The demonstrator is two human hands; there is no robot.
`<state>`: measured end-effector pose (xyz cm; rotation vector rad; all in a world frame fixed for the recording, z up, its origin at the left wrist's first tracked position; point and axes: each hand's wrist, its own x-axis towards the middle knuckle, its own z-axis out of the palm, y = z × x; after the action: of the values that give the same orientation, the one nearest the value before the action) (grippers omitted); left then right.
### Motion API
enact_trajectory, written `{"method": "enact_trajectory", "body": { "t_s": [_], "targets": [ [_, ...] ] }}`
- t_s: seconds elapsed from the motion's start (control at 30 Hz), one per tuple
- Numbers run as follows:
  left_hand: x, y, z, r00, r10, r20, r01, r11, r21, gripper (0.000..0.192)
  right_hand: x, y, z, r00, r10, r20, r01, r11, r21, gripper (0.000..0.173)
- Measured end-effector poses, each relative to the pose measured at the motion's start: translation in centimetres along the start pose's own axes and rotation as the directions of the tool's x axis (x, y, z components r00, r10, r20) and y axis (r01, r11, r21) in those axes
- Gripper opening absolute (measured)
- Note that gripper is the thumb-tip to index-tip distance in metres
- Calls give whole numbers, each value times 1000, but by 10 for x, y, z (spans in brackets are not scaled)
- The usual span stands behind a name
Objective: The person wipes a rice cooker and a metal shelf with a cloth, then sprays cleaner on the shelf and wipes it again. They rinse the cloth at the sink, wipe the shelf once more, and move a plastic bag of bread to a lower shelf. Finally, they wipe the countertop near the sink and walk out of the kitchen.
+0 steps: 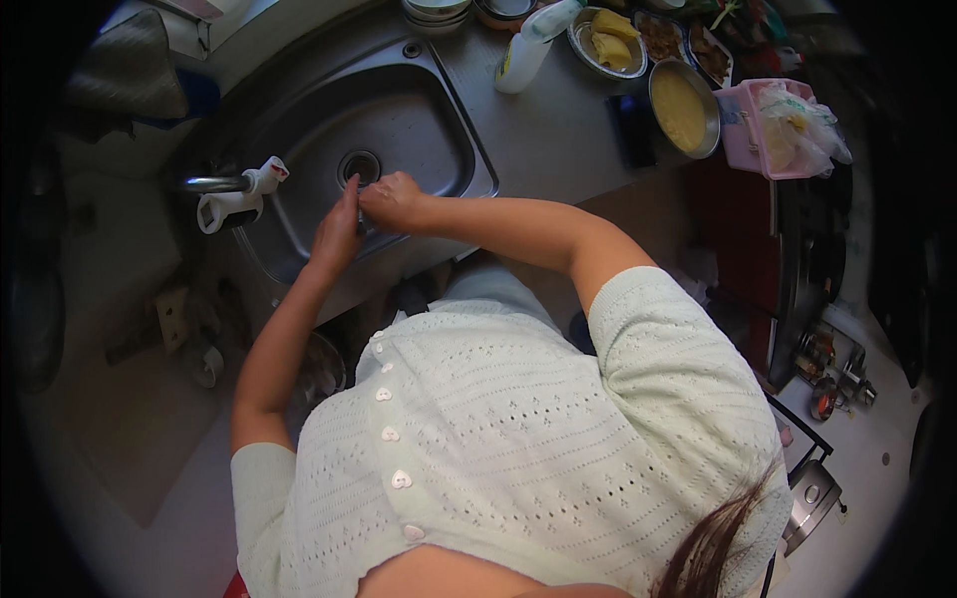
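Observation:
Over the near part of a stainless steel sink point(419, 112), my two bare hands meet just below the drain point(359, 166). My left hand point(342, 224) points away from me, its fingers straight and held against the other hand. My right hand point(390, 202) is curled and its skin looks wet and shiny. The fingers and palms partly hide each other, so whether something small lies between them cannot be told. Left of the hands, a white attachment point(258, 179) sits on the end of the metal faucet point(217, 184).
Stacked bowls point(437, 13) and a white spray bottle point(527, 56) stand behind the sink. Farther right are a foil dish with yellow food point(609, 67), a round metal pan of yellow food point(682, 108), a dark flat object point(630, 131) and a pink container point(740, 127) with a plastic bag.

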<state>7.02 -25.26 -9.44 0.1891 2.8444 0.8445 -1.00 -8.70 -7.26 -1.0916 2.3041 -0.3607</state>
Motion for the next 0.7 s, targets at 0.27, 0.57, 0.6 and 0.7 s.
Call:
{"method": "enact_trajectory", "body": {
  "t_s": [0.27, 0.57, 0.6, 0.7],
  "targets": [
    [28, 0, -32, 884, 462, 72, -463, 842, 277, 15, -19, -4, 3, 898, 92, 430, -439, 245, 864, 18],
    [72, 51, -85, 678, 683, -273, -633, 731, 257, 23, -27, -25, -7, 827, -560, -49, -515, -789, 337, 20],
    [72, 54, -87, 662, 675, -326, -646, 734, 210, 24, -31, -31, -12, 815, -562, -140, -516, -814, 266, 20],
    [74, 65, -90, 659, 634, -405, -639, 756, 142, 25, -39, -42, -22, 756, -569, -324, -556, -819, 141, 22]
  ]
}}
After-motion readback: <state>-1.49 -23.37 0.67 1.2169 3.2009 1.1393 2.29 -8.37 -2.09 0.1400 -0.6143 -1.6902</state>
